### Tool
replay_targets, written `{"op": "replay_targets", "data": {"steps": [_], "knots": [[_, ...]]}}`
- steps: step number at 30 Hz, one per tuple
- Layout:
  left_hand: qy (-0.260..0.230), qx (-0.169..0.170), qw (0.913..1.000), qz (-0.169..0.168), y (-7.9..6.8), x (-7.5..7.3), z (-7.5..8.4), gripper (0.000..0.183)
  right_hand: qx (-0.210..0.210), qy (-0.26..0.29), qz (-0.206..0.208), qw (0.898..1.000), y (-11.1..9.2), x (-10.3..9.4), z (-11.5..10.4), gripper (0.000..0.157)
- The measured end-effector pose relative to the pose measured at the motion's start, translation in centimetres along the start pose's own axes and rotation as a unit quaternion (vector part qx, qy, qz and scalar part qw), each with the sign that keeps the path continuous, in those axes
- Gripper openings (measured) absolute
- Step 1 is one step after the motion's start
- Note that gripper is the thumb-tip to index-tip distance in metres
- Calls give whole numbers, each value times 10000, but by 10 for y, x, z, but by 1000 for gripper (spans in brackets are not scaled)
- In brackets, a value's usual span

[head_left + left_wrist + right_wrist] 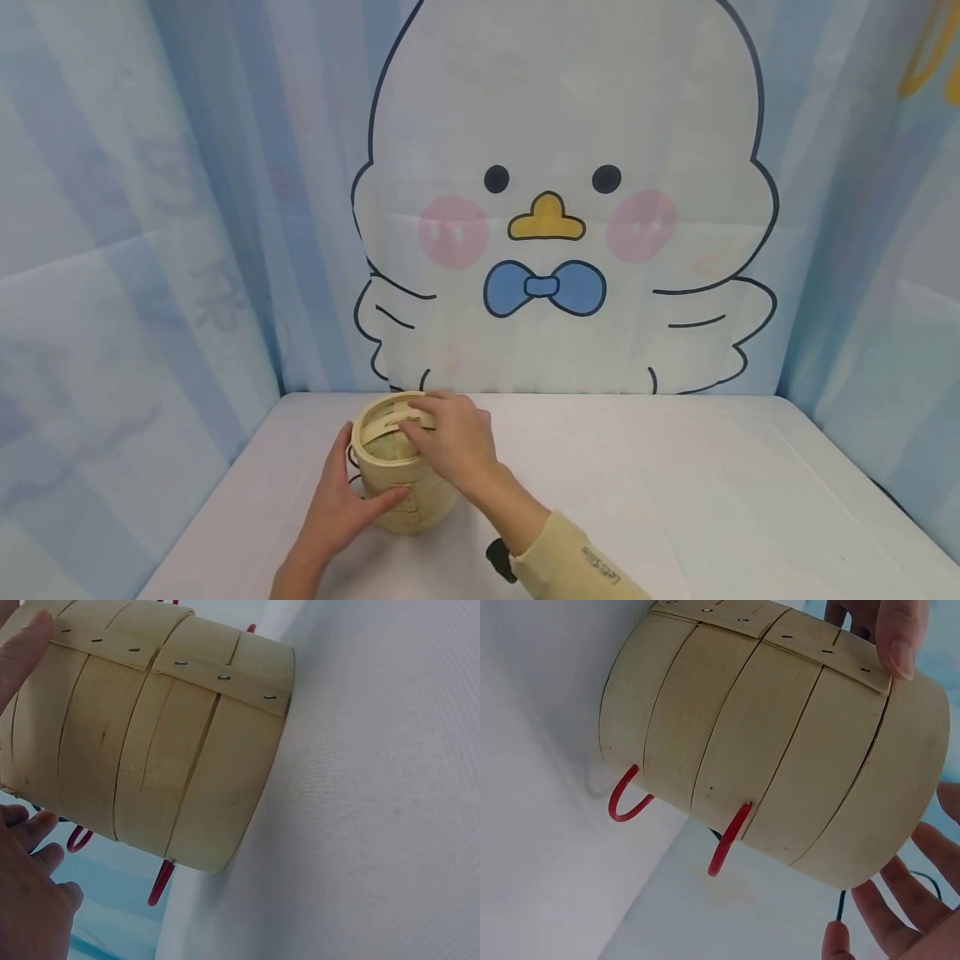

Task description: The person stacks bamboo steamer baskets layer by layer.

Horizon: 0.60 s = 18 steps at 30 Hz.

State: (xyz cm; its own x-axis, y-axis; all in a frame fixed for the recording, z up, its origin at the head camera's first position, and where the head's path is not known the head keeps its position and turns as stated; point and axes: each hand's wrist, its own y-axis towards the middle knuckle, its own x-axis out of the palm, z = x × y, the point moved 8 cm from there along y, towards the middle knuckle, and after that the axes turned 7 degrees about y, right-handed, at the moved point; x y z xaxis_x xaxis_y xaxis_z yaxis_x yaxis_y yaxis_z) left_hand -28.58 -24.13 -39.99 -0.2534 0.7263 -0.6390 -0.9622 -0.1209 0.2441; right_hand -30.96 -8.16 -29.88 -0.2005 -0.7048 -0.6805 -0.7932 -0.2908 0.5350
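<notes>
A small round bamboo steamer (416,508) with stacked tiers stands upright on the white table. My left hand (337,504) grips its left side, thumb (901,641) across the stapled front seam. The left fingers lie round the far side, partly hidden. On top sits a woven lid (393,446) with a flat strap handle (381,428). From the right my right hand (457,437) reaches over the lid and pinches this strap between thumb and fingers. Red loops (730,840) stick out from the steamer's side, and dark cord loops (352,455) show at its left.
The white table (637,483) extends to the right of the steamer. Behind it hangs a cloth backdrop (555,350) with a cartoon bird, and blue striped curtains (112,292) flank the table. A black device (501,560) sits at the right wrist beside a beige sleeve (573,562).
</notes>
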Motion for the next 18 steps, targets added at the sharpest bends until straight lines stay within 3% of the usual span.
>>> {"op": "replay_targets", "data": {"steps": [10,18], "knots": [[132,375,9989,236,-1,-8,4,120,-82,494,308,9983,-16,-22,16,35],[386,697,9956,493,-5,-25,13,118,-216,458,466,9976,-30,-40,22,34]]}}
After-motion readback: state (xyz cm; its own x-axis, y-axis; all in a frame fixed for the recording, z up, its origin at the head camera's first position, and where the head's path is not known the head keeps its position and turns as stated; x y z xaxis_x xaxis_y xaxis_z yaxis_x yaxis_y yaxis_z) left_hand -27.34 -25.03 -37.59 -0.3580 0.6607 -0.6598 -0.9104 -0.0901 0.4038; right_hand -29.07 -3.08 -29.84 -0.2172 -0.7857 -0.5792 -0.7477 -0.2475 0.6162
